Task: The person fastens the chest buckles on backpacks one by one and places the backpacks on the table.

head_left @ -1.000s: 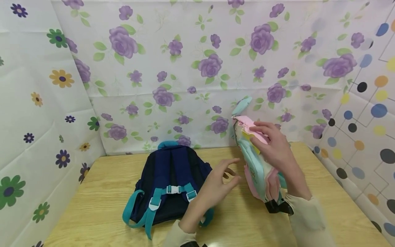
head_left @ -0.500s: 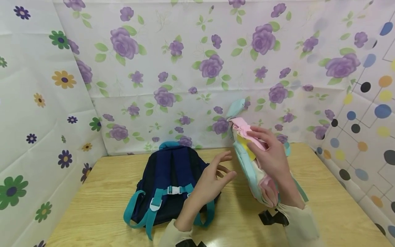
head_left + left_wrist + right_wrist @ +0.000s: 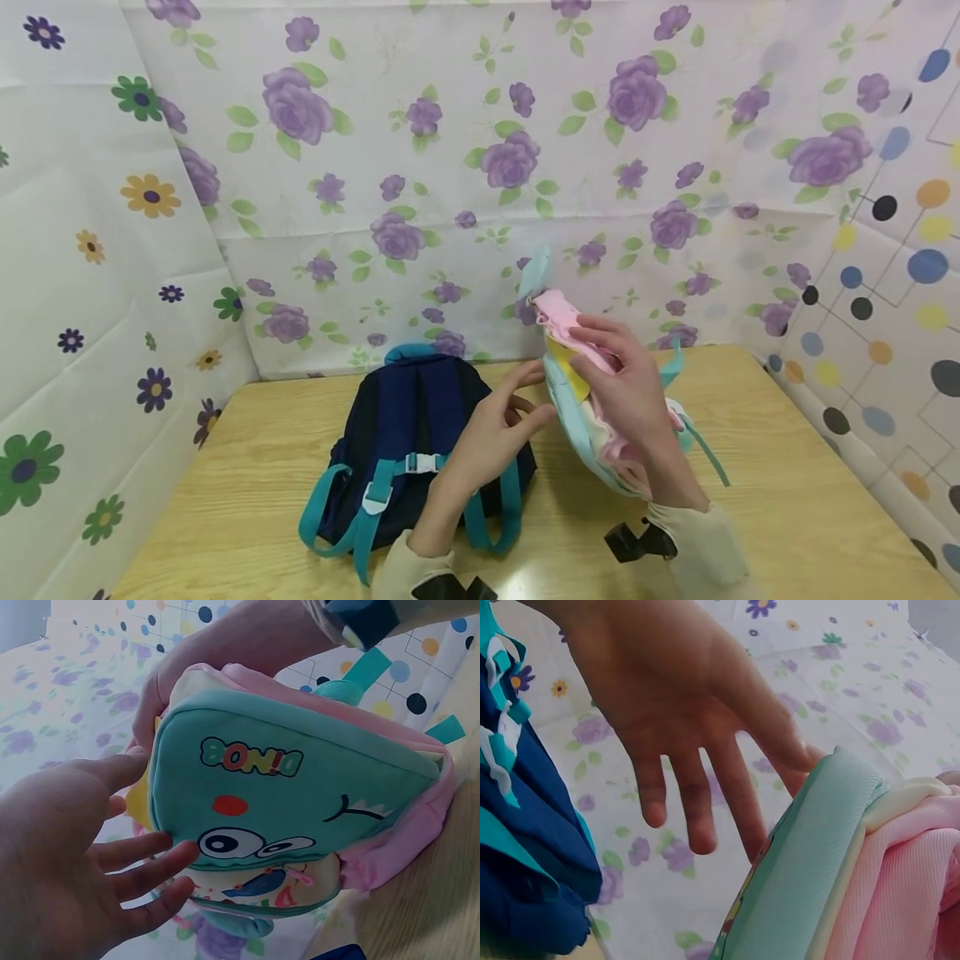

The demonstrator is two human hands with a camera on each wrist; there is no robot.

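A small mint and pink dinosaur backpack (image 3: pixel 564 414) is tilted on the right half of the table. In the left wrist view its mint front pocket (image 3: pixel 285 776) shows DINO lettering and printed eyes. My right hand (image 3: pixel 622 379) grips the backpack along its pink upper edge; its grasping fingers are partly hidden in the left wrist view. My left hand (image 3: pixel 491 433) is spread beside the front pocket, its fingertips close to or touching it. The right wrist view shows the left hand (image 3: pixel 697 727) with straight fingers by the mint edge of the backpack.
A navy backpack (image 3: pixel 396 404) with teal straps lies on the wooden table (image 3: pixel 247 467), left of my left hand. Flowered cloth (image 3: pixel 465 150) hangs behind, and a dotted sheet (image 3: pixel 907 350) stands on the right. A teal strap (image 3: pixel 705 450) trails from the mint backpack.
My right hand has carried the mint and pink backpack leftward and turned it, so its teal strap now shows on the right. My left hand has shifted slightly left and stays beside its front.
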